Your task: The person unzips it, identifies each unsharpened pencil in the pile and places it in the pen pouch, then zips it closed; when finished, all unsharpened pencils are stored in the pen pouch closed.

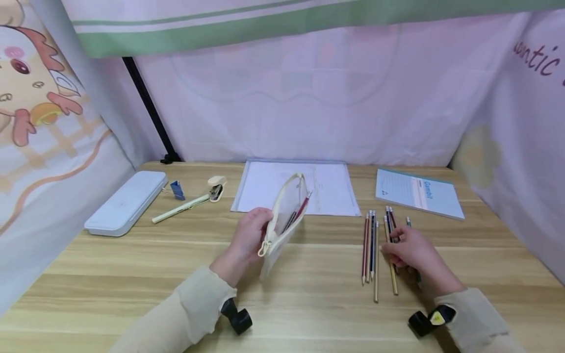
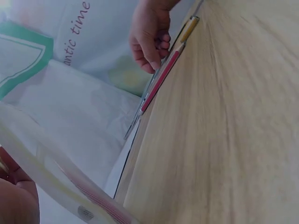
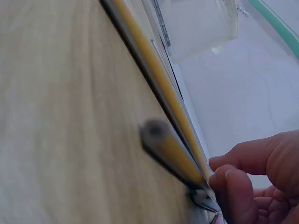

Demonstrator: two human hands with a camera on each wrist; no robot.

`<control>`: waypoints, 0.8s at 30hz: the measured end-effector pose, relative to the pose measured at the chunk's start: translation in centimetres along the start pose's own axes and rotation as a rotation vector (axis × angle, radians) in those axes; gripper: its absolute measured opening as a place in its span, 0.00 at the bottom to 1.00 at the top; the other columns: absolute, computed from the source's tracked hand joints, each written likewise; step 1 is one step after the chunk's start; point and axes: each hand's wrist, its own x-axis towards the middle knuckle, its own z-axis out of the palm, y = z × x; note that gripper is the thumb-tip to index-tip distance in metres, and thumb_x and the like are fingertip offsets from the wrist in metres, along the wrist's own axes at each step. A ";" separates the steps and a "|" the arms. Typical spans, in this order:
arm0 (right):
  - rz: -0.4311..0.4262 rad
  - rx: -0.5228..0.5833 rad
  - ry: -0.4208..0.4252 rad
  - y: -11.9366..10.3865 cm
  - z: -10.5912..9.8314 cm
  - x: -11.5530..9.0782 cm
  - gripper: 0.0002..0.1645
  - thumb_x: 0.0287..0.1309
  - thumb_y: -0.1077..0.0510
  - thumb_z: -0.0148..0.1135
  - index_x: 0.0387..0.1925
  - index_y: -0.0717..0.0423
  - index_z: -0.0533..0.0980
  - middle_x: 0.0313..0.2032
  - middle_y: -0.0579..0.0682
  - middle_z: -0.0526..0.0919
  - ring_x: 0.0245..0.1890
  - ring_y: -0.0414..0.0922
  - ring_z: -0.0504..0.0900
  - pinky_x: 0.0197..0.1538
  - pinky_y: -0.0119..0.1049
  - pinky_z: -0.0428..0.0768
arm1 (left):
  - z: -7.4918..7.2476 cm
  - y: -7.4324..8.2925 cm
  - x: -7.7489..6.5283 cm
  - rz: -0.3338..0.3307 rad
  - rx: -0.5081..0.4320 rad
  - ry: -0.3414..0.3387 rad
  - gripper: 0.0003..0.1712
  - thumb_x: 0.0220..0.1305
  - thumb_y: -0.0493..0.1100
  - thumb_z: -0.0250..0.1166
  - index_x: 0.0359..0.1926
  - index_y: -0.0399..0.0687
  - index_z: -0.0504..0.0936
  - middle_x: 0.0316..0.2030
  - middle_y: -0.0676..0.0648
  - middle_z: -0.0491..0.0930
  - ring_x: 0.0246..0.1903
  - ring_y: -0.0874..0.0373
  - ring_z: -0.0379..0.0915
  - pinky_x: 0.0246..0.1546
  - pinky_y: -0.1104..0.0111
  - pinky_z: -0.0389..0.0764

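My left hand (image 1: 247, 235) grips a translucent zip pouch (image 1: 272, 257) by its near end, above the table. The pouch's cream-edged mouth gapes, and a dark red pencil (image 1: 302, 206) shows inside. My right hand (image 1: 412, 247) is over the pencils at the right, fingers loosely curled. In the right wrist view its thumb and forefinger are right at a yellow pencil (image 3: 161, 81), pinching nothing visible. A plain wooden pencil (image 1: 394, 282) and a dark green one (image 1: 408, 222) lie partly hidden under this hand. Several red, dark and wooden pencils (image 1: 368, 245) lie side by side to its left.
A white pencil case (image 1: 128, 203), blue binder clip (image 1: 177, 190), cream stapler (image 1: 216, 188) and pale green pen (image 1: 181, 208) lie at the left. Behind the pouch is a flat white sheet (image 1: 265, 191). A light-blue notebook (image 1: 419, 192) lies at the back right. Curtains (image 1: 309, 113) enclose the table.
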 end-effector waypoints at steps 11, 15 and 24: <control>-0.017 -0.224 -0.028 -1.4 -0.2 -0.6 0.18 0.53 0.58 0.62 0.41 0.68 0.73 0.23 0.53 0.76 0.19 0.42 0.75 0.23 0.34 0.77 | 1.1 -0.6 -0.3 -0.018 0.036 -0.045 0.10 0.58 0.30 0.53 0.22 0.45 0.73 0.19 0.54 0.72 0.20 0.66 0.67 0.22 0.78 0.70; -0.013 -0.280 -0.060 -1.9 -0.2 -0.6 0.14 0.53 0.60 0.60 0.39 0.67 0.73 0.21 0.52 0.75 0.18 0.42 0.75 0.22 0.33 0.76 | 1.0 -0.9 -0.2 -0.015 0.019 -0.044 0.10 0.58 0.30 0.53 0.22 0.45 0.73 0.19 0.54 0.72 0.20 0.66 0.67 0.22 0.78 0.70; -0.012 -0.197 -0.072 -1.3 -0.3 -0.4 0.19 0.48 0.62 0.59 0.42 0.69 0.70 0.20 0.53 0.75 0.16 0.42 0.75 0.21 0.33 0.77 | -0.3 -0.9 -0.1 0.008 -0.125 0.006 0.09 0.63 0.32 0.49 0.27 0.44 0.71 0.21 0.54 0.71 0.19 0.67 0.67 0.20 0.80 0.72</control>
